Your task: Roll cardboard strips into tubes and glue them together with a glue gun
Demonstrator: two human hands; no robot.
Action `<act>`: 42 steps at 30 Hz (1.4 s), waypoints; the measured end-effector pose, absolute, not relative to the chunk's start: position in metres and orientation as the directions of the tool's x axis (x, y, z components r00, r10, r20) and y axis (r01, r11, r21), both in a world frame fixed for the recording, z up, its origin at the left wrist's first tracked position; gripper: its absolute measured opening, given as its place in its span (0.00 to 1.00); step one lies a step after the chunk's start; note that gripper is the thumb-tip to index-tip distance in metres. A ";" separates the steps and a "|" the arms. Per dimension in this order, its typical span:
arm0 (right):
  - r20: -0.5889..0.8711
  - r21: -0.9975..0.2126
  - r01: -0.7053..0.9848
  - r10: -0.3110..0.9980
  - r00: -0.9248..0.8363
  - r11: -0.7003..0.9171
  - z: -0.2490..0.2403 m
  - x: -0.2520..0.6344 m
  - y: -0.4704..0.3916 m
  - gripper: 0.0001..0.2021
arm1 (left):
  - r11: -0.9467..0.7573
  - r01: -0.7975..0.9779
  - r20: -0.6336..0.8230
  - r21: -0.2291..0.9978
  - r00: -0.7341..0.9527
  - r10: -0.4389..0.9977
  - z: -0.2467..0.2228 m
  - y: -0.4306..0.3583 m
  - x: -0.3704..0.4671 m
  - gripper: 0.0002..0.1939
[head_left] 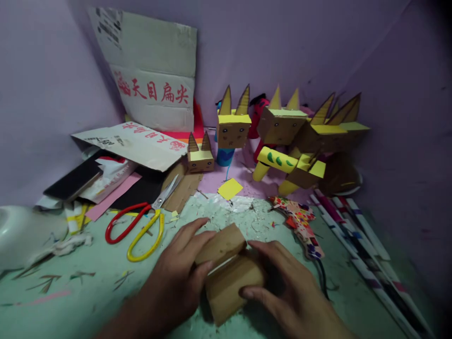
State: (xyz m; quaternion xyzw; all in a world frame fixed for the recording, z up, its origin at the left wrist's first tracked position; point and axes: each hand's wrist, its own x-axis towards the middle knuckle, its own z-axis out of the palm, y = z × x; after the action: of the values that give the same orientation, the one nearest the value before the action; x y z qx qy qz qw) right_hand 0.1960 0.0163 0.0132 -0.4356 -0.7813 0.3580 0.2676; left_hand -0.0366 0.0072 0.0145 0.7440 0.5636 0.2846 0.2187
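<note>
A small folded cardboard box (235, 282) is between my hands, near the front of the table. One flap stands raised along its far side, with a gap between it and the body. My left hand (185, 266) grips the box's left side, its thumb pressed near the gap. On the right side, my right hand (282, 282) curves around the box, thumb on the near panel and forefinger at the raised flap's corner. A glue gun (300, 223) with a floral pattern lies beyond my right hand. Left of my left hand are scissors (151, 207) with red and yellow handles, blades apart.
Finished cardboard animal heads (233, 132) with pointed ears stand along the back, beside a yellow paper animal (278, 162). Markers (367, 263) lie at right. Printed cardboard sheets (155, 89) lean back left. A yellow card (230, 188) and scraps dot the table.
</note>
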 end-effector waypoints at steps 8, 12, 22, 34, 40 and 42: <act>0.051 -0.861 0.423 0.876 -0.479 0.282 0.013 0.201 0.015 0.25 | -0.227 0.742 0.128 0.631 0.190 0.973 -0.003 -0.008 -0.041 0.20; 0.081 -0.864 0.393 0.857 -0.509 0.315 0.011 0.205 0.017 0.22 | -0.143 0.726 0.171 0.673 0.036 0.985 -0.001 -0.018 -0.042 0.19; -0.078 -0.891 0.444 0.930 -0.359 0.097 -0.003 0.203 0.021 0.31 | -0.281 0.720 0.212 0.635 0.188 0.959 -0.012 -0.027 -0.037 0.43; -0.096 -0.925 0.378 0.932 -0.349 0.046 -0.001 0.200 0.018 0.30 | -0.204 0.678 0.159 0.706 0.128 0.979 -0.009 -0.029 -0.030 0.44; 0.019 -0.951 0.293 0.964 -0.266 0.100 0.014 0.195 0.000 0.23 | -0.098 0.471 0.121 0.877 -0.018 0.992 0.005 -0.037 -0.034 0.29; 0.151 -0.910 0.327 0.939 -0.307 0.254 0.021 0.194 -0.007 0.22 | 0.001 0.426 -0.002 0.905 0.000 1.000 0.020 -0.038 -0.035 0.31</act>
State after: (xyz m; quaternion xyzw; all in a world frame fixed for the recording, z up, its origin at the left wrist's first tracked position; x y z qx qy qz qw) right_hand 0.1941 -0.0070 0.0206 -0.4539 -0.6975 0.4089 0.3745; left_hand -0.0348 -0.0377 0.0203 0.5967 0.5973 0.3784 0.3794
